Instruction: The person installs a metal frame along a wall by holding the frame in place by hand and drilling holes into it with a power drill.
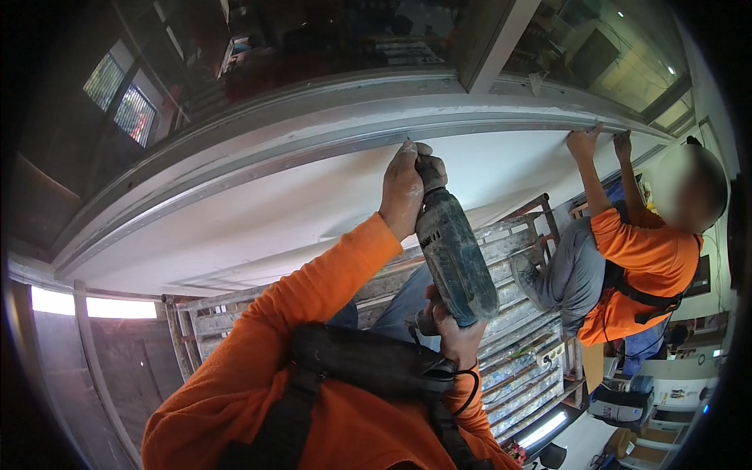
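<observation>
A dusty dark teal power drill [458,254] points up at a long metal channel [329,143] under the window frame. My left hand [403,188] is closed round the drill's front end, its fingertips just below the channel. Round the drill's lower end, at the handle, my right hand [458,337] is closed. Its fingers are partly hidden by the drill body. Whether a bit touches the channel I cannot make out. Below the channel a smooth white panel [258,207] stretches to both sides.
A co-worker in an orange shirt [646,254] crouches at the right, both hands raised to the channel. Slatted, paint-stained scaffold planks [521,356] lie beneath us, with a metal scaffold frame [184,337] at the left. Dark window glass [313,47] stands above the channel.
</observation>
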`<state>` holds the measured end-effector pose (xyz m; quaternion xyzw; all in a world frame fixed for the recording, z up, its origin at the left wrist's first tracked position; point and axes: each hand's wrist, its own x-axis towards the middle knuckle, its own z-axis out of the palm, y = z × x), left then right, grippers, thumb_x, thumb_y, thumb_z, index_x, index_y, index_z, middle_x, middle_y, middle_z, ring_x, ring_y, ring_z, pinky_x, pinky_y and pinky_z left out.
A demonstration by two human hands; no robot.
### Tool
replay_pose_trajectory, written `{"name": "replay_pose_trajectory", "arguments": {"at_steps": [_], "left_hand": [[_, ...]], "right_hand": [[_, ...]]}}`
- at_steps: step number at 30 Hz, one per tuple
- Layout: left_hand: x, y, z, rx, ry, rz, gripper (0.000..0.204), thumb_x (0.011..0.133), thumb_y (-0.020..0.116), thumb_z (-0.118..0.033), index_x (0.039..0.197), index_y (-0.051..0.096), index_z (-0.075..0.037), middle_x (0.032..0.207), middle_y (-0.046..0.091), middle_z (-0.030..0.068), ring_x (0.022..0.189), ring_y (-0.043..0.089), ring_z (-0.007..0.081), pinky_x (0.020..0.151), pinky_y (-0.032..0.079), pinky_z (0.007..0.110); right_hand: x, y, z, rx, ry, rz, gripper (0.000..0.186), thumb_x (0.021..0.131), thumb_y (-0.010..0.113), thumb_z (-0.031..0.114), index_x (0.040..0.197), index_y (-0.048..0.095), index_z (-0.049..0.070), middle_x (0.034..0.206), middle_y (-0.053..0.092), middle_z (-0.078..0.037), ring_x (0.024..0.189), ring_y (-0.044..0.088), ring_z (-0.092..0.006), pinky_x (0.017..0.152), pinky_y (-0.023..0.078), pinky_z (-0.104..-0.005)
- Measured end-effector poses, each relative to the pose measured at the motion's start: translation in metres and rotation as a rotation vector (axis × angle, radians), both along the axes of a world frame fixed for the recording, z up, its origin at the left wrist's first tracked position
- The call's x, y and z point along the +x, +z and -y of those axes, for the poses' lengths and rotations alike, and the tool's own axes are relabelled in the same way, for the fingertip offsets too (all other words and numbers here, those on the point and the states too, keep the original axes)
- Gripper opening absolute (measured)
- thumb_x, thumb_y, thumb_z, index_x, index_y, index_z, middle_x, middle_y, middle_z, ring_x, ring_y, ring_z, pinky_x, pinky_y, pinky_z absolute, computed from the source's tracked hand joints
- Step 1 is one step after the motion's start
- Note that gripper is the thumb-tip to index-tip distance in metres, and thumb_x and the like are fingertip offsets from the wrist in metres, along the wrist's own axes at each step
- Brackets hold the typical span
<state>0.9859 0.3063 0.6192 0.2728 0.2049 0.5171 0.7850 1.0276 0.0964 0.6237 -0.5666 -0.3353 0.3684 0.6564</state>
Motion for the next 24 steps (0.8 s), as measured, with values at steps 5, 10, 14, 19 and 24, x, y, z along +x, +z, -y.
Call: {"name": "replay_pose_trajectory", "arguments": {"at_steps": [5, 10, 14, 19, 24], "left_hand": [[0.001, 0.004, 0.001, 0.047, 0.013, -0.05, 0.029, 0.103, 0.039, -0.033, 0.101, 0.049, -0.007, 0.079, 0.059, 0.0108, 0.072, 0.057, 0.0204, 0.06, 0.05, 0.033], [-0.001, 0.001, -0.001, 0.033, -0.003, 0.018, 0.03, 0.102, 0.041, -0.034, 0.103, 0.051, -0.006, 0.078, 0.059, 0.0107, 0.074, 0.059, 0.0217, 0.061, 0.051, 0.033], [-0.003, 0.014, 0.002, -0.07, -0.055, 0.043, 0.031, 0.103, 0.032, -0.033, 0.102, 0.048, -0.006, 0.074, 0.06, 0.0109, 0.067, 0.059, 0.0204, 0.061, 0.05, 0.033], [-0.001, 0.011, 0.002, -0.061, -0.002, 0.0, 0.032, 0.103, 0.033, -0.034, 0.102, 0.049, -0.006, 0.074, 0.06, 0.0105, 0.067, 0.059, 0.0209, 0.063, 0.05, 0.033], [0.0, -0.002, -0.003, -0.051, -0.045, 0.03, 0.03, 0.099, 0.045, -0.035, 0.105, 0.052, -0.006, 0.081, 0.06, 0.0098, 0.076, 0.06, 0.0215, 0.064, 0.052, 0.033]], "right_hand": [[0.0, 0.001, 0.001, 0.004, 0.019, 0.027, 0.031, 0.077, 0.063, 0.012, 0.104, 0.063, -0.003, 0.087, 0.067, -0.011, 0.068, 0.061, -0.0162, 0.062, 0.049, -0.03], [-0.002, 0.002, 0.0, -0.007, 0.009, 0.033, 0.031, 0.077, 0.064, 0.012, 0.104, 0.063, -0.003, 0.086, 0.066, -0.011, 0.068, 0.061, -0.0164, 0.062, 0.049, -0.0304], [-0.001, 0.001, 0.002, 0.006, 0.017, 0.029, 0.032, 0.078, 0.065, 0.013, 0.106, 0.062, -0.003, 0.087, 0.066, -0.011, 0.069, 0.062, -0.0165, 0.063, 0.049, -0.0302], [-0.002, 0.002, 0.001, 0.015, 0.011, -0.014, 0.033, 0.078, 0.066, 0.013, 0.106, 0.062, -0.003, 0.087, 0.067, -0.012, 0.069, 0.062, -0.0167, 0.063, 0.049, -0.0301], [-0.004, 0.009, 0.003, -0.043, -0.013, -0.048, 0.032, 0.077, 0.066, 0.012, 0.105, 0.061, -0.003, 0.087, 0.066, -0.012, 0.068, 0.062, -0.0166, 0.062, 0.049, -0.0303]]}}
